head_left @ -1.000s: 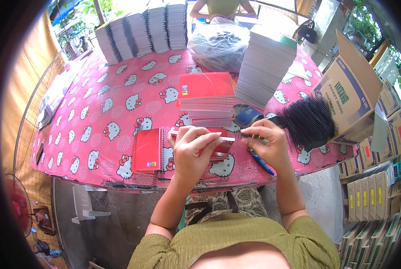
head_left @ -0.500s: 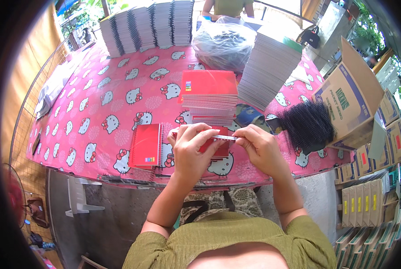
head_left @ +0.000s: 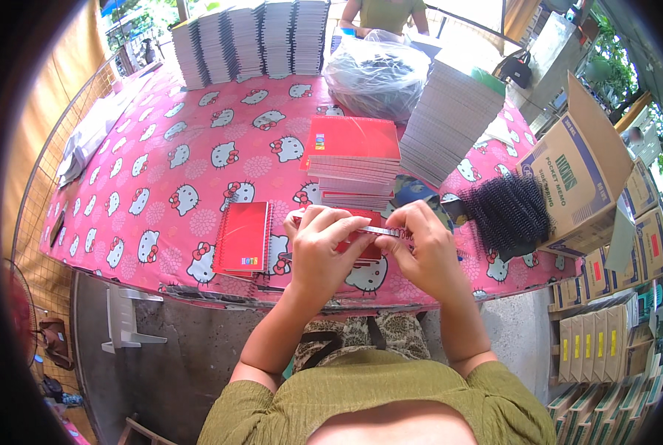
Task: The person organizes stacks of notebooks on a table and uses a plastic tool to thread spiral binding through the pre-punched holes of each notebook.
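Note:
My left hand grips a small red-covered notebook edge-on, thumb and fingers on either side of its pale, hole-punched edge. At the right end of that edge, my right hand pinches a thin spiral binding coil, partly hidden by the fingers. Red covers show just beneath and behind the hands; whether they belong to the held notebook I cannot tell. A small pile of spiral-bound red notebooks lies left of my left hand. Beyond my hands rises a stack of red notebooks.
A heap of black coils lies right of my hands, before an open cardboard box. Tall stacks of spiral notebooks, a filled plastic bag and a leaning paper stack stand farther back. Another person is across the table.
My right hand has moved slightly left and its fingers have curled more over the notebook's end, where the coil now shows. My left hand keeps its grip. The whole view has shifted slightly.

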Tool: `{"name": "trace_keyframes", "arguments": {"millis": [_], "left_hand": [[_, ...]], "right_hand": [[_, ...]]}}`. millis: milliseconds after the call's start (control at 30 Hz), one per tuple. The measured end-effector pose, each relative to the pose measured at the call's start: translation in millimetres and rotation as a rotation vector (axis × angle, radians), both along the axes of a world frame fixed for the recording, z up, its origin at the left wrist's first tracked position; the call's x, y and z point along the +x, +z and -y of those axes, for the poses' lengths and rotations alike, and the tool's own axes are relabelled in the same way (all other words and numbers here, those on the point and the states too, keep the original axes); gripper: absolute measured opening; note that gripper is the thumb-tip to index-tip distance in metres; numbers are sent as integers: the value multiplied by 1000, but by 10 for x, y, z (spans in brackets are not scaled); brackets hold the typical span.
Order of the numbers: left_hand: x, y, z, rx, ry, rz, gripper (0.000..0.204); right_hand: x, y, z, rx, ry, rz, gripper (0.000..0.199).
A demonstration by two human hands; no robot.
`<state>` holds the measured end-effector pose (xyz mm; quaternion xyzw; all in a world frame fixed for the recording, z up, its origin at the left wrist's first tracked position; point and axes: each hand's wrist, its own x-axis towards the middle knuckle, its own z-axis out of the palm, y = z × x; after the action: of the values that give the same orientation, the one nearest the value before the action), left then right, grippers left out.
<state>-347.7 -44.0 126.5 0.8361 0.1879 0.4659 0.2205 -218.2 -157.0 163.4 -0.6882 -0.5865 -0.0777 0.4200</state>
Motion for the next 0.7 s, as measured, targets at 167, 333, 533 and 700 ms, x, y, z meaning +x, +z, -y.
{"name": "trace_keyframes", "arguments": {"millis": [167,333,533,700], "left_hand": [[-2,3,8,2,-9,3,24],[-99,-57,0,-23,-96,19,25],[-52,-52,-4,-20,-110,17,24],[-33,22,-110,-19,-110,-107,50]], "right_hand": [[-8,-124,-21,50,6,63,9],[120,4,56,-155,124,-8,3],[1259,-430,137,-749,-345,93,67],[1305,-852,250,-817,-427,165,69]]}}
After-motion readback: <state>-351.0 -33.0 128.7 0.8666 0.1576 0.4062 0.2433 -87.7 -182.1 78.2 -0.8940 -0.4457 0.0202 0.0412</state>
